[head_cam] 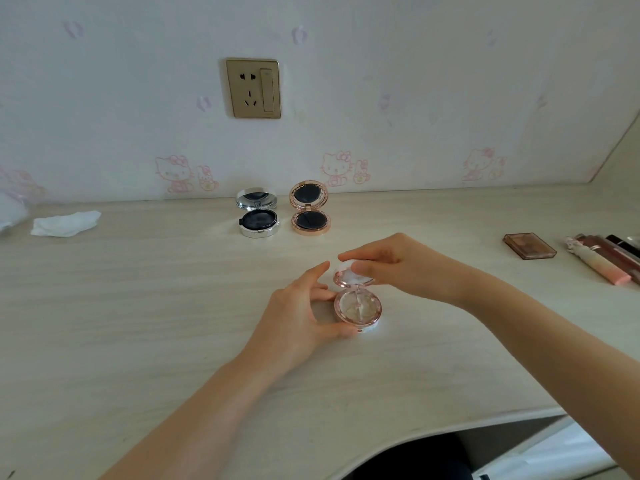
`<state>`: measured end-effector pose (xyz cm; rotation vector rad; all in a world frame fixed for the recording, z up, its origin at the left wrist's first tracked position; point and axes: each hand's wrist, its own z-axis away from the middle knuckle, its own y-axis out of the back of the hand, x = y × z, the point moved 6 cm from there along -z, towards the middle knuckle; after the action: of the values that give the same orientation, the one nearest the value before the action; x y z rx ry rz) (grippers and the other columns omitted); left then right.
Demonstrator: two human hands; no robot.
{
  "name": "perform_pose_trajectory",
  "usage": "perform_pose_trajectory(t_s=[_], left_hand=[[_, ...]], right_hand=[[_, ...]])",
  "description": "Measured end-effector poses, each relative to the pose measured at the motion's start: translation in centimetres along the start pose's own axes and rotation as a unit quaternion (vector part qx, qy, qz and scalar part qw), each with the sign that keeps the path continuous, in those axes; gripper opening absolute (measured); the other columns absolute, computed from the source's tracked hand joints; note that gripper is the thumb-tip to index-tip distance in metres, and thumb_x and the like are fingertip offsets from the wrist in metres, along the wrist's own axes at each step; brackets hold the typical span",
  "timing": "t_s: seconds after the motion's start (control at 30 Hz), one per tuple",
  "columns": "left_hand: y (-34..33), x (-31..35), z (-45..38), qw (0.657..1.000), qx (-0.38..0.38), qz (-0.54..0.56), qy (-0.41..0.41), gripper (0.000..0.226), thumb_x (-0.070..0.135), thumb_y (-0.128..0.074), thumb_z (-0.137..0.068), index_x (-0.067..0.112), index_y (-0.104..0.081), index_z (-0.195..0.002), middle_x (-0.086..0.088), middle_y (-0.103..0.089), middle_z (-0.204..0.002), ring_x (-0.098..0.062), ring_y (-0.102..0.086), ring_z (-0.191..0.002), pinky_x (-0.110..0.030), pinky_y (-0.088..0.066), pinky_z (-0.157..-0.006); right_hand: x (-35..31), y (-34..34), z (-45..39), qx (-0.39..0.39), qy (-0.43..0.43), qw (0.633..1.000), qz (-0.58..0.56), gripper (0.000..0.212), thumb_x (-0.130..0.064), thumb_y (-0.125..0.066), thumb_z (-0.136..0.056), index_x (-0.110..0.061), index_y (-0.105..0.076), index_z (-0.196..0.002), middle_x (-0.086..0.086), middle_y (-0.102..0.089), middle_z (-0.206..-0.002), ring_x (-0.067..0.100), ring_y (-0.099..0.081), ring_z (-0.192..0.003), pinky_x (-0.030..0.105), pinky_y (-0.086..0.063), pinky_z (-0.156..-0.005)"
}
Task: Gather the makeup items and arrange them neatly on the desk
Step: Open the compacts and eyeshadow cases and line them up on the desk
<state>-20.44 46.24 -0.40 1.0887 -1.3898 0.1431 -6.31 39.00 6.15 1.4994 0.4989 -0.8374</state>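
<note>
Right now the pink compact [357, 308] sits mid-desk [138, 306], hinge toward the back edge, the left hand [294, 317] pinching its base and the right hand [391, 263] gripping the raised lid.

We reach both bare forearms forward over the desk. Our left hand [298, 306] curls thumb and fingers around the compact's base [358, 308], while our right hand [391, 263] pinches its raised lid [349, 275].
</note>
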Motion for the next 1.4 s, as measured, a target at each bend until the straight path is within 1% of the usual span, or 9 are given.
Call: perform_pose_trajectory(t_s=[0.33, 0.5, 0.6, 0.67, 0.8, 1.0, 1.13, 1.23, 1.4], left_hand=[[-0.1, -0.2, -0.1, 1.000, -0.003, -0.006, 0.009, 0.107, 0.045, -0.092, -0.047, 0.035, -0.040, -0.140, 0.025, -0.069, -0.099, 0.020, -0.048, -0.107, 0.005, -0.030, -0.086], [0.0, -0.2, 0.0, 1.000, 0.004, -0.008, 0.006, 0.105, 0.043, -0.092, -0.045, 0.032, -0.045, -0.138, 0.040, -0.061, -0.084, 0.026, -0.047, -0.101, 0.008, -0.027, -0.083], [0.0, -0.1, -0.1, 1.000, 0.002, -0.007, 0.003, 0.099, 0.044, -0.092, -0.046, 0.032, -0.049, -0.135, 0.031, -0.065, -0.093, 0.022, -0.051, -0.102, 0.003, -0.033, -0.086], [0.0, 0.0, -0.1, 1.000, -0.001, -0.009, -0.002, 0.095, 0.043, -0.092, -0.047, 0.034, -0.051, -0.132, 0.023, -0.068, -0.100, 0.019, -0.054, -0.102, -0.002, -0.038, -0.090], [0.1, 0.3, 0.1, 1.000, 0.005, -0.018, -0.010, 0.088, 0.043, -0.091, -0.048, 0.035, -0.055, -0.127, 0.024, -0.067, -0.098, 0.021, -0.053, -0.100, 0.005, -0.033, -0.082], [0.3, 0.7, 0.3, 1.000, 0.008, -0.018, -0.013, 0.082, 0.043, -0.091, -0.049, 0.033, -0.058, -0.123, 0.025, -0.067, -0.096, 0.021, -0.054, -0.100, 0.003, -0.034, -0.083], [0.2, 0.9, 0.5, 1.000, 0.011, -0.017, -0.013, 0.082, 0.046, -0.090, -0.049, 0.033, -0.057, -0.124, 0.023, -0.068, -0.100, 0.019, -0.055, -0.100, 0.002, -0.034, -0.084], [0.2, 1.1, 0.6, 0.999, 0.018, -0.029, -0.011, 0.088, 0.051, -0.088, -0.050, 0.033, -0.054, -0.129, 0.021, -0.067, -0.105, 0.014, -0.055, -0.104, -0.001, -0.035, -0.088], [-0.1, 1.4, 0.3, 0.998, 0.031, -0.054, -0.017, 0.090, 0.046, -0.087, -0.058, 0.028, -0.047, -0.137, 0.015, -0.069, -0.112, 0.002, -0.057, -0.111, -0.013, -0.040, -0.093]], right_hand=[[0.1, 0.0, -0.6, -0.002, -0.016, 1.000, 0.001, 0.028, -0.026, -0.049, -0.097, -0.026, -0.065, -0.120, -0.011, -0.067, -0.114, 0.005, -0.061, -0.107, 0.034, -0.049, -0.099], [0.1, -0.1, -0.2, 0.013, -0.008, 1.000, 0.012, 0.029, -0.027, -0.049, -0.098, -0.025, -0.063, -0.123, -0.011, -0.065, -0.118, 0.005, -0.059, -0.109, 0.034, -0.047, -0.100], [0.6, -0.2, 0.2, 0.038, -0.006, 0.999, 0.003, 0.035, -0.032, -0.048, -0.098, -0.027, -0.054, -0.132, -0.010, -0.060, -0.126, 0.007, -0.057, -0.113, 0.036, -0.046, -0.102], [1.3, 0.0, 0.8, 0.084, -0.005, 0.996, -0.025, 0.041, -0.033, -0.047, -0.098, -0.030, -0.043, -0.138, -0.011, -0.055, -0.130, 0.005, -0.058, -0.111, 0.031, -0.047, -0.099], [2.4, -0.5, 3.0, 0.165, 0.017, 0.986, -0.011, 0.042, -0.024, -0.046, -0.099, -0.028, -0.039, -0.140, -0.016, -0.054, -0.126, 0.000, -0.055, -0.112, 0.001, -0.041, -0.083], [3.1, -2.7, 5.0, 0.154, 0.054, 0.987, -0.015, 0.053, -0.021, -0.054, -0.095, -0.029, -0.035, -0.144, -0.011, -0.049, -0.138, 0.000, -0.049, -0.123, 0.007, -0.042, -0.093], [3.5, -3.3, 5.3, 0.147, 0.036, 0.989, -0.001, 0.068, -0.028, -0.058, -0.093, -0.032, -0.019, -0.149, -0.020, -0.038, -0.141, -0.003, -0.040, -0.128, 0.012, -0.035, -0.103], [3.4, -4.0, 5.7, 0.145, 0.046, 0.987, 0.047, 0.079, -0.036, -0.063, -0.089, -0.027, -0.014, -0.151, -0.026, -0.039, -0.136, -0.009, -0.039, -0.124, 0.001, -0.028, -0.098], [3.0, -4.1, 5.5, 0.159, 0.075, 0.982, 0.067, 0.079, -0.027, -0.065, -0.087, -0.024, -0.017, -0.150, -0.023, -0.054, -0.129, 0.003, -0.052, -0.115, 0.006, -0.035, -0.089]])
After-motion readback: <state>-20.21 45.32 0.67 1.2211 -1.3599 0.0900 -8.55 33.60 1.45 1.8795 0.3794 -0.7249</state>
